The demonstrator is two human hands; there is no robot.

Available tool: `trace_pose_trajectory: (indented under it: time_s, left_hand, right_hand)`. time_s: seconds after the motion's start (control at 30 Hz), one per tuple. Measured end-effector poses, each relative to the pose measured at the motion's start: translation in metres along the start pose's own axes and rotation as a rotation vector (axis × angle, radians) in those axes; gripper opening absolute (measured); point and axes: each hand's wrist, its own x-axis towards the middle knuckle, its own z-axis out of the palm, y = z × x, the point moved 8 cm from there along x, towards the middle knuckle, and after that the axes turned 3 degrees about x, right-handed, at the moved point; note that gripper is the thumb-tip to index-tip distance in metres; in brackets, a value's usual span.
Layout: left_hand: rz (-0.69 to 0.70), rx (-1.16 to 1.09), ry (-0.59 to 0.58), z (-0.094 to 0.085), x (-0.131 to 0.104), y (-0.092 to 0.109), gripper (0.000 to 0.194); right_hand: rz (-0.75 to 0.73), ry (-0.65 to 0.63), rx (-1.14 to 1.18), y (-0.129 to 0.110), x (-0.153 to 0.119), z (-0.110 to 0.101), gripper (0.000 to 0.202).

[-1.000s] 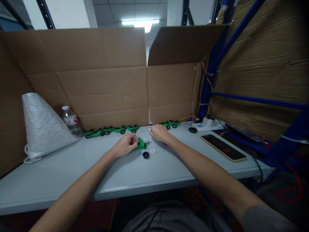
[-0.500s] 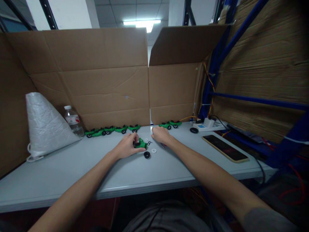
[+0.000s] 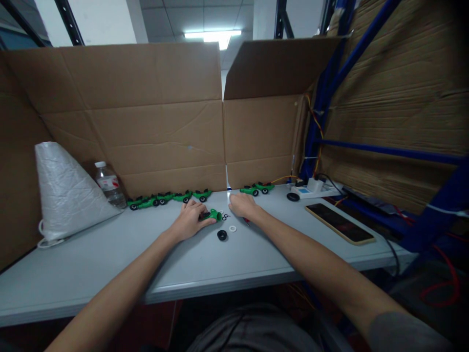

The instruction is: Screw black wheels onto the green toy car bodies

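Observation:
My left hand is closed around a green toy car body, its thumb along the near side. The nose of the body sticks out to the right of the fingers. My right hand rests on the table just to the right, fingers curled in and turned away from me. Whatever it holds is hidden, though a small dark reddish end shows under the wrist. Between and below the hands lie a black wheel, a white ring and small black rings.
Several green toy cars line the back left, with more green cars at the back right. A water bottle and silvery bag stand left. Right are a black wheel, power strip and phone.
My left hand has turned slightly over the green car body, covering more of its rear. My right hand stays almost in place. The whole view has shifted a little.

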Motion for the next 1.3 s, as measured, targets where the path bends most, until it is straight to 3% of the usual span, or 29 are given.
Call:
trace_pose_trajectory:
  time_s: [0.27, 0.57, 0.63, 0.73, 0.87, 1.03, 1.3]
  left_hand:
    - [-0.139, -0.152, 0.180, -0.020, 0.002, -0.016, 0.039]
    - [-0.372, -0.756, 0.437, -0.019, 0.003, -0.056, 0.045]
    - [-0.401, -0.748, 0.491, -0.024, 0.002, -0.060, 0.045]
    - [-0.416, -0.733, 0.512, -0.027, 0.002, -0.064, 0.044]
    - [-0.418, -0.668, 0.541, -0.027, 0.000, -0.071, 0.043]
    - [-0.489, -0.620, 0.672, -0.034, -0.010, -0.080, 0.046]
    - [-0.571, -0.906, 0.632, -0.024, -0.012, -0.082, 0.055]
  right_hand:
    - [-0.003, -0.003, 0.009, 0.000, 0.000, 0.001, 0.037]
    - [-0.016, 0.064, 0.019, -0.005, -0.002, -0.004, 0.035]
    - [-0.092, 0.135, 0.038, -0.016, -0.005, -0.013, 0.033]
    - [-0.401, 0.235, 0.122, -0.049, -0.015, -0.024, 0.027]
    - [-0.695, 0.208, 0.229, -0.081, -0.029, -0.018, 0.027]
    - [-0.781, 0.124, 0.266, -0.101, -0.035, -0.007, 0.039]
    - [-0.804, 0.123, 0.279, -0.102, -0.034, -0.008, 0.024]
